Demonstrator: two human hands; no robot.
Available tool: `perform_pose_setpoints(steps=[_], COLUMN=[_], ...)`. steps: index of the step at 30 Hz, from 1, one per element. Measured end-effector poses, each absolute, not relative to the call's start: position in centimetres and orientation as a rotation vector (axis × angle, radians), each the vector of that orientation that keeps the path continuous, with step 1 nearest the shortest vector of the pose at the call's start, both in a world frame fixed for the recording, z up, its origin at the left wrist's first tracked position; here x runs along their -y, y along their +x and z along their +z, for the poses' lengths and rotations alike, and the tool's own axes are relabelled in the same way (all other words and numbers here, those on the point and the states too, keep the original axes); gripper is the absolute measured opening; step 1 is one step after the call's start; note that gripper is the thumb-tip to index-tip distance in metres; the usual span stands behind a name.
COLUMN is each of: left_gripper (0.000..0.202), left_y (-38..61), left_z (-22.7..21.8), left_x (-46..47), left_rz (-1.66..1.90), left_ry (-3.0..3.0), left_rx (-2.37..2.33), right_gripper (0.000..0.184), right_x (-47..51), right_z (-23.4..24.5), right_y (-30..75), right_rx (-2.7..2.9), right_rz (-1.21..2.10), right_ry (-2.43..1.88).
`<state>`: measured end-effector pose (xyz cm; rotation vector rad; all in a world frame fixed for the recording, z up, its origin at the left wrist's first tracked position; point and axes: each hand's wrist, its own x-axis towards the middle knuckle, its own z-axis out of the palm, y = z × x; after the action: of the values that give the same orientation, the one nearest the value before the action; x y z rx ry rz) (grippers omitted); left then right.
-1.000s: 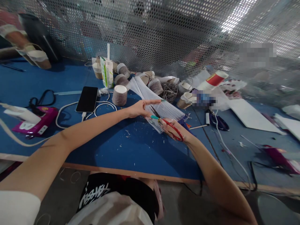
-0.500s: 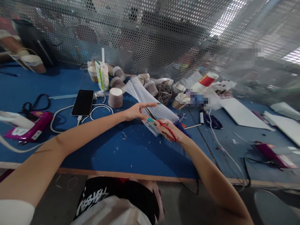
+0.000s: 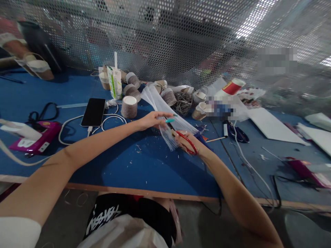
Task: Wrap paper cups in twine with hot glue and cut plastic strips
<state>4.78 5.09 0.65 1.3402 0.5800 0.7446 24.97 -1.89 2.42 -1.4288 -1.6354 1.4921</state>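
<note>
Both arms extend, left hand barely parted at white strips, hold unclear, right hand gripping scissors.

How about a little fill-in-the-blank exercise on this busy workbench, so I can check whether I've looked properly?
1. The right hand holds ____-handled scissors.
2. The tabletop is coloured ____.
3. The phone lies with its screen facing ____.
4. In the picture, the phone lies to the ____ of the left hand.

Missing words: red; blue; up; left.
</note>
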Motion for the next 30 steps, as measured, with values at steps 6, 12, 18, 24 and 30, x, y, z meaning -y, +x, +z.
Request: perform_pose_setpoints(steps=[6, 12, 18, 24, 30], left_gripper=[0.029, 0.049, 0.065, 0.071, 0.072], left_y=[4.7, 4.4, 4.2, 4.2, 4.2], left_z=[0.5, 0.9, 1.1, 1.3, 1.3], left_x=[-5.8, -5.6, -5.5, -5.3, -5.4], left_rz=[0.805, 0.835, 0.83, 0.763, 0.773], left_ry=[1.258, 1.345, 1.436, 1.545, 1.618], left_rx=[-0.656, -0.594, -0.521, -0.491, -0.498], right_gripper=[0.035, 0.034, 0.024, 0.022, 0.031], right_x=[2.5, 2.3, 1.6, 2.2, 2.6], right_z=[3.2, 2.9, 2.2, 2.5, 3.0], right_y=[24.7, 24.8, 25.5, 25.4, 24.9], right_rx=[1.598, 1.557, 1.462, 1.434, 1.538], right_rz=[1.519, 1.541, 1.615, 1.593, 1.525], right_ry=[-1.456, -1.465, -1.472, -1.451, -1.5])
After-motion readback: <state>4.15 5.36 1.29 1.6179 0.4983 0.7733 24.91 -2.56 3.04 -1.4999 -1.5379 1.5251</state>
